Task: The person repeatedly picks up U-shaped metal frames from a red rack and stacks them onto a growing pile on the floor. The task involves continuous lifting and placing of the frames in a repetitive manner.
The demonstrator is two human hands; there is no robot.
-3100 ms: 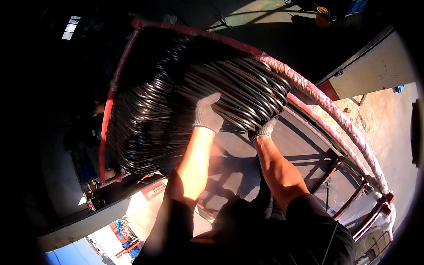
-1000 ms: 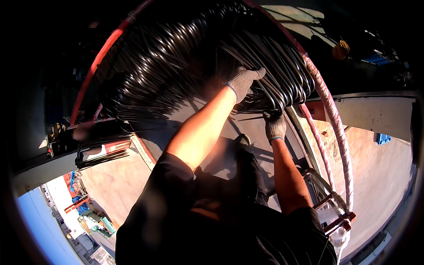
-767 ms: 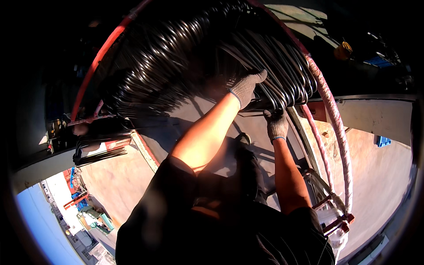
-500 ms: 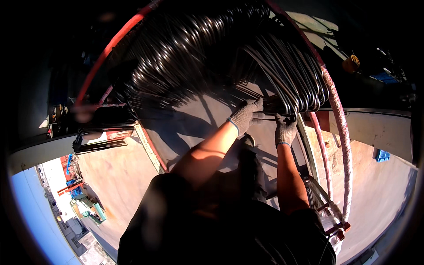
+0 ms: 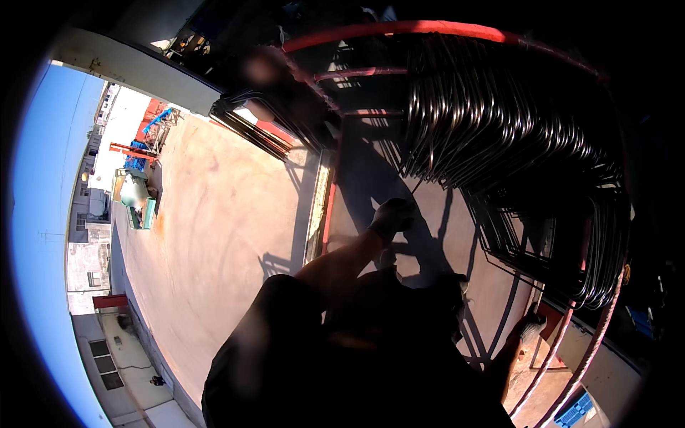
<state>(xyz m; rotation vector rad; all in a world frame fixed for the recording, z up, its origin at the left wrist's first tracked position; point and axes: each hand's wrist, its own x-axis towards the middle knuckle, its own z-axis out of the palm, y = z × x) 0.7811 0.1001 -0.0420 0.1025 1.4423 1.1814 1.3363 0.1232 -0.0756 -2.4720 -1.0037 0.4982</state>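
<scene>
Head view, looking down past the torso. Left hand (image 5: 391,216), gloved, reaches fwd at the end of a bare forearm; fingers curled in, prob. closed on a thin dark wire end (image 5: 416,187) running up-right from the glove, but motion blur hides the pinch, so grip can't be confirmed. Just above and right of that hand hangs the big coil of dark wire (image 5: 492,121), loops stacked tight, sweeping down the right side. A red hoop frame (image 5: 399,28) rims the coil on top, w/ a second red bar (image 5: 357,73) under it; both above the hand, apart from it. Left of the hand, close by, a pale upright post w/ a red edge (image 5: 322,207); beyond it a wide bare concrete floor (image 5: 221,228), the open room on that side. Below-right of the hand, floor striped w/ frame shadows, narrow gap to the coil.

Right hand (image 5: 529,329) low, well apart from the left, near thin reddish rods (image 5: 553,357) at the coil's lower edge; too dark to tell if it's open or closed.
</scene>
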